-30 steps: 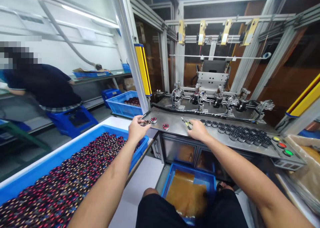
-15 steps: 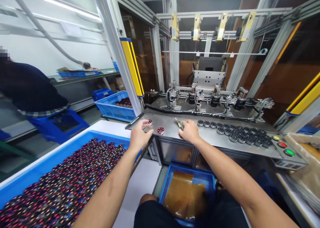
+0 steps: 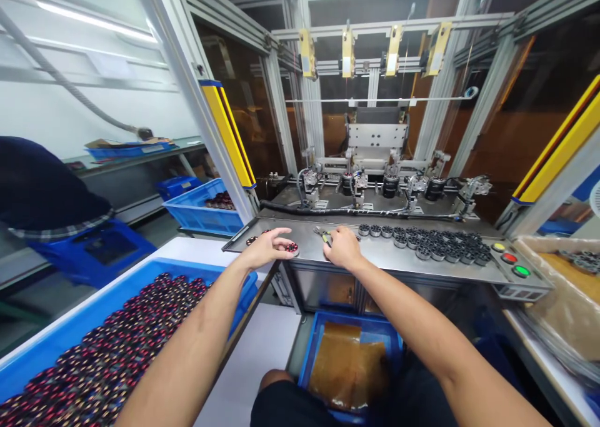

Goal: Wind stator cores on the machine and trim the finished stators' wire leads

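Observation:
A wound motor stator (image 3: pixel 293 248) with red windings sits on the metal bench ledge (image 3: pixel 307 258). My left hand (image 3: pixel 266 249) has its thumb and fingers closed round this stator's left side, the index finger held a little above. Partly hidden behind that hand, another stator (image 3: pixel 252 241) lies on the ledge. My right hand (image 3: pixel 344 247) is wrapped round a pair of small cutting pliers (image 3: pixel 324 234) with yellow-green handles, jaws pointing up and left. Right of it stand rows of dark, unwound stator cores (image 3: pixel 438 242).
A blue bin (image 3: pixel 154 266) full of wound stators is at my left. Winding fixtures (image 3: pixel 360 183) line the machine behind the ledge. Push buttons (image 3: pixel 510 258) sit at the right end, beside a lined box (image 3: pixel 539 252). A blue crate (image 3: pixel 309 358) stands below. A person (image 3: pixel 42 183) sits far left.
My left hand has moved right from above the left stators and closed on the red-wound one. My right hand still holds the pliers. The view has shifted slightly.

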A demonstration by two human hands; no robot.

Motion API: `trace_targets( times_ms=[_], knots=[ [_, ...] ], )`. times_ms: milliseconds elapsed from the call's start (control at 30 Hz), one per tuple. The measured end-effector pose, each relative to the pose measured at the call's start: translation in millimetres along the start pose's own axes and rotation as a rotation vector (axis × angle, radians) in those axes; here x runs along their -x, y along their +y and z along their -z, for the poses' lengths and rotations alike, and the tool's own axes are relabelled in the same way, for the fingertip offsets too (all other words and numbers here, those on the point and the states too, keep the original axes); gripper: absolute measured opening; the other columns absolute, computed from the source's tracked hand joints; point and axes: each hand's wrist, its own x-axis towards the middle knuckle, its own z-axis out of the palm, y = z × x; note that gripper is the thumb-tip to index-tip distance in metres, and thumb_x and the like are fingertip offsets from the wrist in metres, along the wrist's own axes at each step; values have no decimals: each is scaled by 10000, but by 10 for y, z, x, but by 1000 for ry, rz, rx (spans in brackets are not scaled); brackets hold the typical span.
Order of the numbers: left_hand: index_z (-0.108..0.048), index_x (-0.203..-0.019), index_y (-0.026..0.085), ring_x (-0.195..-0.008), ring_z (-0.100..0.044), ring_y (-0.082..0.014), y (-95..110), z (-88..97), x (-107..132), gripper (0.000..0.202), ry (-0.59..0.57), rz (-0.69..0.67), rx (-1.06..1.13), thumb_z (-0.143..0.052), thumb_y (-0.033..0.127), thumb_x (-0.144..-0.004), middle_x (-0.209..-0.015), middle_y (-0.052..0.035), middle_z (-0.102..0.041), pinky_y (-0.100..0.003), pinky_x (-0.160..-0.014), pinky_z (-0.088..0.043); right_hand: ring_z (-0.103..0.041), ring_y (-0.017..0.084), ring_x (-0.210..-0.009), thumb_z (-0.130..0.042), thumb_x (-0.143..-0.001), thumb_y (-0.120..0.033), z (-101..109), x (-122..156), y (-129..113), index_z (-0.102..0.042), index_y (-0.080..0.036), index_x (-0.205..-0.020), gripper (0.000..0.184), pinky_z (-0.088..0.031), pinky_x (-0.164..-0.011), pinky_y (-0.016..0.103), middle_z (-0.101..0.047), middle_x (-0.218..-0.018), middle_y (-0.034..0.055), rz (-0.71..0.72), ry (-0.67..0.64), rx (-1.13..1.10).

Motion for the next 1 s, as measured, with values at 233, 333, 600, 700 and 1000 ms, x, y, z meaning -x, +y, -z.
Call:
trace_targets(
  times_ms=[233, 333, 600, 700, 1000],
  knots=[
    [-426, -1371, 195, -1108, -677, -230, 382, -503, 781, 690, 240, -310, 107, -772, 244, -775, -1248, -110, -658, -444, -1032, -508, -642, 222, -1038, -570, -924, -299, 467, 581, -213, -655, -112, -1131, 291, -540, -874, 351, -668, -1167, 163, 60, 65, -456],
    [-456, -1354, 260, -1177, -653, -193, 439, -1029, 1469, 618, 324, -412, 155, -739, 174, -812, -1261, -77, -678, -343, -1007, -536, -634, 142, -658, -556, -925, -445, 701, 1238, -306, -683, -140, -940, 331, -531, -604, 262, -686, -765, 39, 69, -87, -640],
    [-546, -1351, 300, -1066, -722, -168, 494, -1899, 2403, 752, 357, -681, 323, -697, -91, -728, -1206, -13, -746, -255, -924, -592, -434, 66, -449, -765, -754, -505, 1046, 2396, -521, -590, -159, -637, 405, -327, -451, 207, -528, -526, -43, -302, -419, -1240],
    [-550, -1333, 290, -1083, -717, -188, 522, -1959, 2504, 727, 291, -628, 453, -711, -77, -727, -1159, -21, -763, -275, -928, -591, -458, 69, -433, -814, -724, -444, 1098, 2518, -376, -596, -159, -582, 385, -340, -442, 208, -558, -526, -31, -263, -465, -1508],
    [-546, -1320, 279, -1091, -711, -183, 603, -2082, 2639, 759, 242, -682, 492, -704, -124, -697, -1122, -11, -772, -292, -964, -574, -614, 93, -447, -879, -666, -355, 917, 3047, 17, -728, -113, -740, 294, -472, -413, 172, -699, -626, 38, -260, -688, -1716]
  ],
)
